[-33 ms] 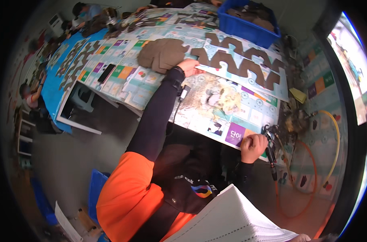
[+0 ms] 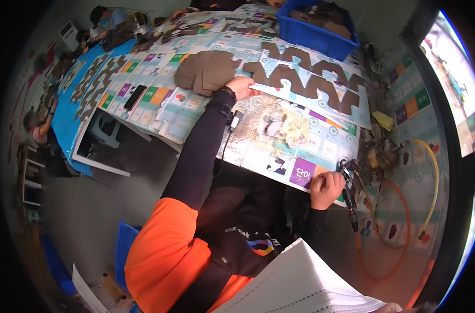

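At the left corner of a white sheet, my left hand pinches the edge between thumb and fingers. Several dark brown arched pieces lie in rows on that sheet. Just left of this hand is a loose stack of brown flat pieces. My right hand rests on the near right table edge with its fingers curled in. What those fingers enclose, if anything, is hidden. Right beside it hangs a spray gun with a dark body, apparently apart from the fingers.
Behind the sheet stands a blue crate of brown pieces. A dark phone lies on the patterned table cover. Yellow and orange hoses loop at the right. A yellow pad lies near the wall. Other people work at the far left.
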Tool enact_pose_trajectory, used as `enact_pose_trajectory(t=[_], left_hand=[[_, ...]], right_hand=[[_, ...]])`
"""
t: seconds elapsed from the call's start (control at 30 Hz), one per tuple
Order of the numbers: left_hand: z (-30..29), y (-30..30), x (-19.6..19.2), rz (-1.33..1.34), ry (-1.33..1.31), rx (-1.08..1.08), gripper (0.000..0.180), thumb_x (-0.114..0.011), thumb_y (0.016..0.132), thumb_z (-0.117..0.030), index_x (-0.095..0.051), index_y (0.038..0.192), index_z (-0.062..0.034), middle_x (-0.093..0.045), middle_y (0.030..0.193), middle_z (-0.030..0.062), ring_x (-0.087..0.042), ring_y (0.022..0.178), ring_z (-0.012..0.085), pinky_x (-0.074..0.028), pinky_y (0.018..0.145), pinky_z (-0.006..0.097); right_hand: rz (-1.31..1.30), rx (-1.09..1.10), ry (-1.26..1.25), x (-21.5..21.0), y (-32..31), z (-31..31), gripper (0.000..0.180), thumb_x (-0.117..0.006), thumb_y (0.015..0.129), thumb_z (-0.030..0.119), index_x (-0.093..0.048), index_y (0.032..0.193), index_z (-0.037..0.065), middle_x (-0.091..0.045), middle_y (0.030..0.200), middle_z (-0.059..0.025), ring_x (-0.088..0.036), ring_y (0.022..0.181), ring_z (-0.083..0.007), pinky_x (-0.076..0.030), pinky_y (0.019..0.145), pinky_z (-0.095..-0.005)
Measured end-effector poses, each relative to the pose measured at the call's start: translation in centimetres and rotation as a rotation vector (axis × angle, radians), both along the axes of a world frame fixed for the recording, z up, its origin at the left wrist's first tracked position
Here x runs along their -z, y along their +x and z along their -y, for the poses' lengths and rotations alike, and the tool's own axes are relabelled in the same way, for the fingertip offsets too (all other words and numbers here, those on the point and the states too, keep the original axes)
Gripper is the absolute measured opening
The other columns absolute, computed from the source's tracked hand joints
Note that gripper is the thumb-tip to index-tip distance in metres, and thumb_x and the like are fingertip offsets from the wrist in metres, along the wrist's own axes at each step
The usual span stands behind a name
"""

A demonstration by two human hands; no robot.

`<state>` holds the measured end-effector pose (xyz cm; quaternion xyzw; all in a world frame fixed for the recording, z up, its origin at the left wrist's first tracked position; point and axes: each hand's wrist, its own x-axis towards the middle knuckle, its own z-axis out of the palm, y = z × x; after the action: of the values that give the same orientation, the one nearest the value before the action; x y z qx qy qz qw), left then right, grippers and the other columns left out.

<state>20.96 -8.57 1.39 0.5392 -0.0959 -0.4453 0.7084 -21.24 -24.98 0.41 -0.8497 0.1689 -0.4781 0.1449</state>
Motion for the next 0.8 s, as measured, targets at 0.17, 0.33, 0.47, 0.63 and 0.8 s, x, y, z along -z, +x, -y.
enact_pose_trajectory(t=[0.17,0.33,0.47,0.63,0.8], left_hand=[[0.3,-1.8,-2.0,0.07,0.053,-0.086,0.043,-0.045,0.102,-0.006,-0.027,0.139,0.0091,-0.057,0.121,0.0284,-0.07,0.095,0.0307,-0.058,0.074,0.029],[0.9,-2.9,-3.4,0.206,0.053,-0.047,0.069,-0.041,0.105,-0.007,0.007,0.154,0.0025,-0.05,0.131,0.0284,-0.069,0.101,0.0345,-0.06,0.078,0.03],[1.7,-3.4,-4.5,0.298,0.12,-0.101,0.065,-0.038,0.104,-0.005,0.002,0.154,0.0035,-0.05,0.131,0.0266,-0.069,0.102,0.0368,-0.061,0.081,0.032],[1.5,-4.7,-5.3,0.2,-0.091,-0.152,0.059,-0.037,0.104,-0.002,-0.004,0.153,0.0039,-0.047,0.134,0.0244,-0.066,0.107,0.0361,-0.06,0.086,0.031],[-0.7,-6.5,-6.2,0.224,-0.226,-0.213,0.046,-0.038,0.102,0.002,-0.021,0.144,0.0104,-0.053,0.121,0.0194,-0.066,0.106,0.0365,-0.06,0.087,0.031]], right_hand=[[0.01,0.01,0.006,-0.4,0.0,-0.2,0.012,-0.059,0.065,-0.003,-0.054,0.07,0.007,-0.056,0.076,-0.0102,-0.055,0.078,-0.0331,-0.041,0.074,-0.0425],[-0.014,-0.009,-0.01,-0.7,0.0,-0.3,0.012,-0.059,0.065,-0.003,-0.054,0.069,0.007,-0.055,0.074,-0.0091,-0.055,0.078,-0.0317,-0.041,0.074,-0.0418],[0.005,0.01,0.013,-0.6,0.0,-0.3,0.012,-0.059,0.066,-0.003,-0.054,0.069,0.008,-0.055,0.073,-0.0076,-0.055,0.077,-0.03,-0.04,0.073,-0.0409],[0.018,0.017,0.011,-0.7,0.0,-0.3,0.013,-0.059,0.066,-0.003,-0.054,0.069,0.008,-0.055,0.073,-0.0069,-0.055,0.078,-0.029,-0.04,0.074,-0.0402],[-0.02,0.008,-0.002,-0.8,0.0,-0.4,0.013,-0.059,0.065,-0.003,-0.054,0.069,0.008,-0.055,0.074,-0.007,-0.055,0.078,-0.0292,-0.04,0.074,-0.0403]])
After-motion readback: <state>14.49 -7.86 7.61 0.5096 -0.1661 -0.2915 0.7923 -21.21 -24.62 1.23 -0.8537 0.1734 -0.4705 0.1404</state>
